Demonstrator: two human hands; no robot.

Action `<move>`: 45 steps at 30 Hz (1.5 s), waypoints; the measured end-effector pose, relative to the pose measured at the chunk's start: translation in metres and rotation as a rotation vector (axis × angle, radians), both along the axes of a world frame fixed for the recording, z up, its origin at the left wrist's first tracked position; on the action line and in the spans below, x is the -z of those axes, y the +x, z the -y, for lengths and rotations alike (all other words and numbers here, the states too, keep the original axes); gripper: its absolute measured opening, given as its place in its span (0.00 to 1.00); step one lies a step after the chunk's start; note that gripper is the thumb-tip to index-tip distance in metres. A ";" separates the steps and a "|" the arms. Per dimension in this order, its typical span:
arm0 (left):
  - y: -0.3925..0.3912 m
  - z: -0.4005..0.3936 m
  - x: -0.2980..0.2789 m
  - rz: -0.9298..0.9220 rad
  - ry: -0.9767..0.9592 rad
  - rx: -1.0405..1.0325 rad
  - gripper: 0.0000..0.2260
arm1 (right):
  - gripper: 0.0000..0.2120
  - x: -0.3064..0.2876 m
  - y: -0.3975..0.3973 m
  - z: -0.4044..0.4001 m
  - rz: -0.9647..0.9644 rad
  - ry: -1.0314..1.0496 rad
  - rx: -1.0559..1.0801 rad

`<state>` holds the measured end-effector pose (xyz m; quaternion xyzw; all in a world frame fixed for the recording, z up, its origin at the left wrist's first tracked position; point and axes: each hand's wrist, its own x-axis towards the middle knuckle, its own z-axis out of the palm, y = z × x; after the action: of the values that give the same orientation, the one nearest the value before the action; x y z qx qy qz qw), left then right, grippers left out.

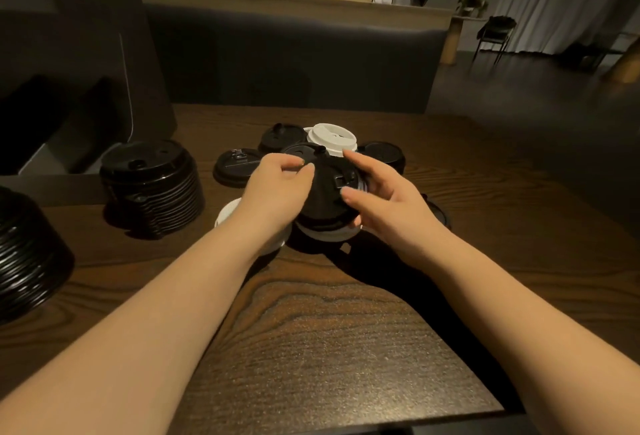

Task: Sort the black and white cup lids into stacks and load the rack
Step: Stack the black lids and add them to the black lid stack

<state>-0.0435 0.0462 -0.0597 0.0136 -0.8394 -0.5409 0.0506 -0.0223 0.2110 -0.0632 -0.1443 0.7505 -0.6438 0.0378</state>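
Both hands meet at a black lid (327, 192) that sits on top of a white lid (327, 234) in the middle of the table. My left hand (277, 189) grips the black lid's left edge with curled fingers. My right hand (377, 197) holds its right side, thumb on top. Loose lids lie around them: a white one (331, 138) behind, black ones at back left (282, 137), left (237, 165) and right (382, 154), and a white one (227, 216) under my left wrist. A tall black lid stack (152, 189) stands to the left.
A second black lid stack (26, 251) is at the far left edge. A dark box or rack (69, 116) stands behind the stacks. The wooden table (329, 348) stretches toward me. A padded bench back (294, 60) runs beyond the table; people sit far behind.
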 end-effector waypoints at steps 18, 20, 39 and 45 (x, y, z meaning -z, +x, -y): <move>0.000 0.009 -0.002 0.244 0.557 0.099 0.05 | 0.18 0.007 -0.032 -0.053 0.027 0.918 0.305; -0.006 0.015 0.000 0.227 0.562 0.049 0.06 | 0.18 0.009 -0.035 -0.051 -0.034 0.952 0.285; -0.008 0.007 0.004 -0.211 -0.148 -0.083 0.19 | 0.20 0.010 -0.020 -0.010 -0.123 0.220 0.318; -0.024 0.033 0.015 0.182 -0.696 -0.123 0.28 | 0.18 0.013 -0.023 -0.012 -0.142 0.268 0.310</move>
<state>-0.0677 0.0136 -0.0744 0.0944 -0.9719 -0.2153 0.0097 -0.0449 0.2226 -0.0762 -0.0659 0.8435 -0.5244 -0.0961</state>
